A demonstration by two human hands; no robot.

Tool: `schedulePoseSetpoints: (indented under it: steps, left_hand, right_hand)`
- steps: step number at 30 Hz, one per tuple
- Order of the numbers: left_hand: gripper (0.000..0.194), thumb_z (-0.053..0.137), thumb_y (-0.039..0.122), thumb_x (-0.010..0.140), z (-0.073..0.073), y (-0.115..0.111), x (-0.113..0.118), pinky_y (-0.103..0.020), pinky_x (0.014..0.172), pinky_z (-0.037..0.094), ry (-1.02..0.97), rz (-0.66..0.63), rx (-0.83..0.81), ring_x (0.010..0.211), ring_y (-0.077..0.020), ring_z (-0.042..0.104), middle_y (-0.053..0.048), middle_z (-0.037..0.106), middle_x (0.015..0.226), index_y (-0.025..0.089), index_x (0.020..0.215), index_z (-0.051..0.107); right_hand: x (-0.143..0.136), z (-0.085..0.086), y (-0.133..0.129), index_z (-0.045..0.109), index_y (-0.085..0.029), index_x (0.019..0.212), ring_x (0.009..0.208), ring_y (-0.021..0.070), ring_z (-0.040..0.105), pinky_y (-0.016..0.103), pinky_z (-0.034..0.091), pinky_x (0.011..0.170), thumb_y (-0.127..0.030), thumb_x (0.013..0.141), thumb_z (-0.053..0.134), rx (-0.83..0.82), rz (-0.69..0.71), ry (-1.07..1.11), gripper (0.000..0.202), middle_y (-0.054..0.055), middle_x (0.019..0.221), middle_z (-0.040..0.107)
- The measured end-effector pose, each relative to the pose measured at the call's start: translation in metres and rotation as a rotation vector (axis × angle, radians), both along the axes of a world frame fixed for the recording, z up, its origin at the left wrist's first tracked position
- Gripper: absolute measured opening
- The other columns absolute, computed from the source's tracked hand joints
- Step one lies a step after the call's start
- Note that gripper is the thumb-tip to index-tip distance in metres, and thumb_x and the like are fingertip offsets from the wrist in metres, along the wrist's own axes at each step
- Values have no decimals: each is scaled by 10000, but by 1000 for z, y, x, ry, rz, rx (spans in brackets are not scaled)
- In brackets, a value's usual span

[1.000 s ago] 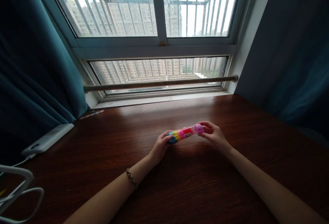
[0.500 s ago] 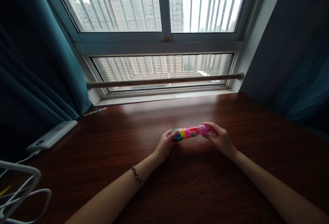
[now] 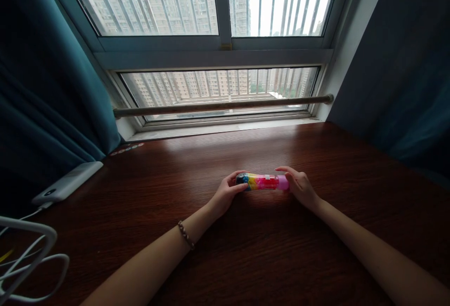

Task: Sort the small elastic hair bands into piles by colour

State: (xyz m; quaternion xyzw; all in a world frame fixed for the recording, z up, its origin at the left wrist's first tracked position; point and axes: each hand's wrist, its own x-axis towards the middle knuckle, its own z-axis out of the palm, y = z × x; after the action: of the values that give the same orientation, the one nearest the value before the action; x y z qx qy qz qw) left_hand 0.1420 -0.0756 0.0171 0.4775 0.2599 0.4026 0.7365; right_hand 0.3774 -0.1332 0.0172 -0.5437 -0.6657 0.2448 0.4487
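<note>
A small clear bottle [image 3: 263, 182] with blue, yellow, pink and red bands and a pink cap [image 3: 283, 182] is held sideways low over the brown tabletop. My left hand [image 3: 227, 193] is closed round its dark blue end, thumb in front and fingers behind. At the capped end is my right hand [image 3: 301, 188], its index finger stretched out above the cap and apart from it. The other right fingertips are beside the cap's end, perhaps touching it. A beaded bracelet [image 3: 186, 235] circles my left wrist.
On the left, a white power bank [image 3: 68, 183] with a cable lies by the blue curtain [image 3: 66, 85]. Thick white tubing or cable [image 3: 52, 235] loops at the lower left. Behind the wooden tabletop [image 3: 197, 156] are a metal rail [image 3: 225, 106] and a barred window.
The bottle has turned in my left hand, showing a different side and lying more level. My right index finger has lifted off the cap. The view has shifted slightly.
</note>
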Motion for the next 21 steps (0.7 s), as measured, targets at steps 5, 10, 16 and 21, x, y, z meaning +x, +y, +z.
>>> schedulePoseSetpoints:
  steps: [5, 10, 16, 21]
  left_hand:
    - [302, 677, 233, 664, -5, 5, -1, -249, 711, 450, -28, 39, -64, 826, -160, 576, -59, 618, 924, 150, 945, 600]
    - [364, 712, 247, 621, -5, 6, -2, -255, 711, 459, -29, 57, -99, 835, -170, 585, -67, 618, 931, 145, 952, 598]
    - [294, 692, 244, 649, -5, 6, -2, -246, 711, 458, -33, 29, -89, 800, -157, 587, -62, 631, 887, 130, 909, 617]
    - [275, 663, 265, 686, -5, 8, -2, -220, 634, 466, -49, 61, -142, 740, -137, 589, -62, 634, 867, 132, 920, 607]
  right_hand:
    - [-4, 7, -1, 365, -156, 1185, 529, 150, 595, 240, 455, 486, -415, 813, 482, -34, 111, 149, 468, 31, 671, 649]
    - [-5, 5, 2, 467, -156, 974, 511, 142, 589, 236, 444, 473, -434, 811, 482, -54, 109, 216, 323, 36, 650, 651]
    - [2, -3, 5, 600, -142, 633, 468, 139, 558, 236, 424, 470, -563, 861, 205, -17, 40, 186, 620, 30, 456, 550]
    - [-2, 5, 3, 520, -175, 1097, 621, 161, 609, 262, 469, 508, -497, 812, 440, 29, 36, 313, 438, 81, 903, 629]
